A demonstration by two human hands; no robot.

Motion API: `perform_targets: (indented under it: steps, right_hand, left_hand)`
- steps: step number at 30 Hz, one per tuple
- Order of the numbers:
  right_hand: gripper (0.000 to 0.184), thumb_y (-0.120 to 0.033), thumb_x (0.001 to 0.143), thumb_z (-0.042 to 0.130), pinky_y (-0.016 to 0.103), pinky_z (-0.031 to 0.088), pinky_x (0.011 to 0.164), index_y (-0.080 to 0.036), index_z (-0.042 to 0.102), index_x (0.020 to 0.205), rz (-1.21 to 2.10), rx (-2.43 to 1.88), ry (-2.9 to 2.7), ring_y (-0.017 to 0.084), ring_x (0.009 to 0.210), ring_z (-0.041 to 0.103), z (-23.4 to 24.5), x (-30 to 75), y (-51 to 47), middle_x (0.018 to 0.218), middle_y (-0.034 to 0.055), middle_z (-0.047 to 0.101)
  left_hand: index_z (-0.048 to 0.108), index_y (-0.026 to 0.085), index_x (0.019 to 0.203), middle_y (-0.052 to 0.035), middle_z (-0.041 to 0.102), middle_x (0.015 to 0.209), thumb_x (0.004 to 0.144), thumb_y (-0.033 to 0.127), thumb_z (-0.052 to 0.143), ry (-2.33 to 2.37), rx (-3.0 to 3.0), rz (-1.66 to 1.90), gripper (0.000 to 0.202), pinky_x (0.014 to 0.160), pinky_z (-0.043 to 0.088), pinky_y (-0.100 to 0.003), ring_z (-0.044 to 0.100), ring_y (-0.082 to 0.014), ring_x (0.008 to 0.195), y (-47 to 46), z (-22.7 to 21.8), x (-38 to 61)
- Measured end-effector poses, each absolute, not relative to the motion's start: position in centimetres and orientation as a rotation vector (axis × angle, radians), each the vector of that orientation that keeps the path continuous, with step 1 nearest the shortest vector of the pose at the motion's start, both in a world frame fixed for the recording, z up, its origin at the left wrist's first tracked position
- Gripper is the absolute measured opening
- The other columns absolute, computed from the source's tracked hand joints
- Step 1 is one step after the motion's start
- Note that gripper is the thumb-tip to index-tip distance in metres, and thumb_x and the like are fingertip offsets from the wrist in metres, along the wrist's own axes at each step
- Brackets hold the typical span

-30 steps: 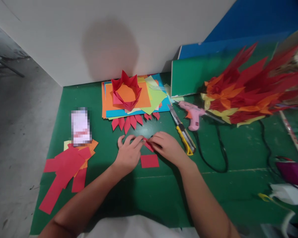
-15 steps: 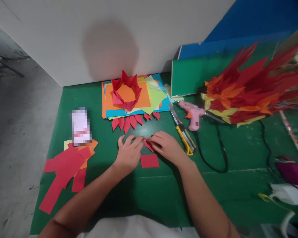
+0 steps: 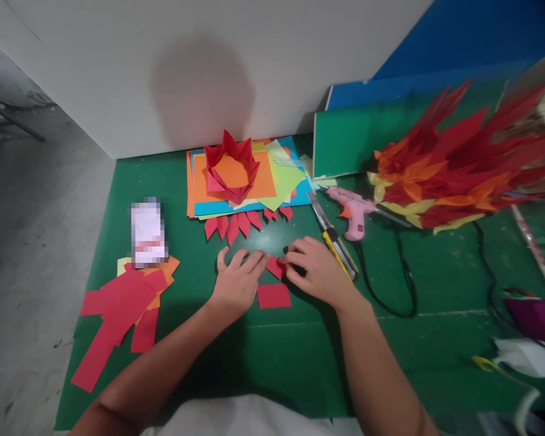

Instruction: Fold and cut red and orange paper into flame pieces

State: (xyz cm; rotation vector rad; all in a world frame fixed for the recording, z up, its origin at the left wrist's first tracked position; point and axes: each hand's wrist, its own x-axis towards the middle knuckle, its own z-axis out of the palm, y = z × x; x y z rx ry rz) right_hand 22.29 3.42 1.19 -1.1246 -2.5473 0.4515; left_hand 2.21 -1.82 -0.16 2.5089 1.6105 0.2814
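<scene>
A small folded piece of red paper [image 3: 275, 267] lies between my two hands on the green table. My left hand [image 3: 237, 280] pinches its left end with thumb and forefinger, the other fingers curled loosely. My right hand [image 3: 312, 269] grips its right end with the fingertips. Just below lies a flat red paper rectangle [image 3: 274, 296]. Above my hands, several folded red petals [image 3: 232, 228] sit in a row. Behind them a red folded paper ring with pointed tips [image 3: 240, 192] rests on a stack of coloured sheets [image 3: 204, 209].
To the right are a yellow utility knife [image 3: 335, 242] with its blade out, a pink glue gun [image 3: 355, 215] with a black cord, and a large red-orange paper flame shape [image 3: 449, 175]. At left, red and orange strips [image 3: 127, 303] lie beside a blurred-out rectangular object [image 3: 148, 230].
My right hand has shifted slightly right along the small red paper, uncovering more of it. My left hand stays nearly in place.
</scene>
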Motion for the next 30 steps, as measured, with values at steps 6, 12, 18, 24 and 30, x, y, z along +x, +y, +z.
perform_targets:
  steps: [6, 12, 18, 24, 30]
  right_hand:
    - [0.018, -0.022, 0.087, 0.053, 0.033, 0.031, 0.066, -0.020, 0.071, 0.084, 0.287, -1.173, -2.579, 0.018, 0.073, 0.044, 1.4, 22.5, 3.4, 0.076, 0.0050, 0.058]
    - [0.020, -0.021, 0.088, 0.054, 0.035, 0.034, 0.065, -0.021, 0.073, 0.092, 0.141, -1.233, -2.480, 0.020, 0.074, 0.047, 1.1, 23.3, 3.5, 0.077, 0.0062, 0.061]
    - [0.018, -0.025, 0.087, 0.058, 0.036, 0.044, 0.076, -0.019, 0.068, 0.101, 0.481, -1.022, -2.400, 0.020, 0.083, 0.055, 0.7, 22.0, 3.1, 0.090, 0.0074, 0.064]
    - [0.017, -0.028, 0.090, 0.054, 0.036, 0.046, 0.077, -0.022, 0.068, 0.098, 0.618, -1.030, -2.409, 0.020, 0.087, 0.057, 0.0, 21.3, 3.1, 0.093, 0.0077, 0.065]
    - [0.019, -0.025, 0.092, 0.052, 0.036, 0.042, 0.078, -0.024, 0.068, 0.100, 0.533, -0.976, -2.456, 0.019, 0.087, 0.057, 0.4, 21.7, 3.1, 0.094, 0.0066, 0.067]
  left_hand:
    - [0.057, 0.027, 0.124, -0.0034, 0.062, 0.122, 0.084, 0.009, 0.043, 1.641, 2.498, 0.291, 0.046, 0.105, 0.024, -0.051, 0.051, -0.0233, 0.107, -1.8, 0.0, 2.5]
    - [0.058, 0.023, 0.122, -0.0059, 0.063, 0.116, 0.084, 0.008, 0.044, 1.678, 2.476, 0.316, 0.044, 0.103, 0.026, -0.052, 0.052, -0.0236, 0.104, -2.1, -0.1, 2.9]
    - [0.058, 0.022, 0.121, -0.0075, 0.063, 0.112, 0.081, 0.007, 0.046, 1.703, 2.447, 0.359, 0.044, 0.099, 0.028, -0.049, 0.052, -0.0235, 0.101, -2.3, -0.2, 3.0]
    - [0.062, 0.021, 0.110, -0.0060, 0.064, 0.101, 0.079, 0.006, 0.050, 1.707, 2.379, 0.465, 0.037, 0.091, 0.030, -0.046, 0.052, -0.0222, 0.094, -2.2, 0.2, 2.8]
    - [0.066, 0.024, 0.099, -0.0033, 0.066, 0.099, 0.084, 0.010, 0.051, 1.685, 2.325, 0.547, 0.025, 0.091, 0.027, -0.046, 0.052, -0.0216, 0.094, -2.0, 0.1, 2.5]
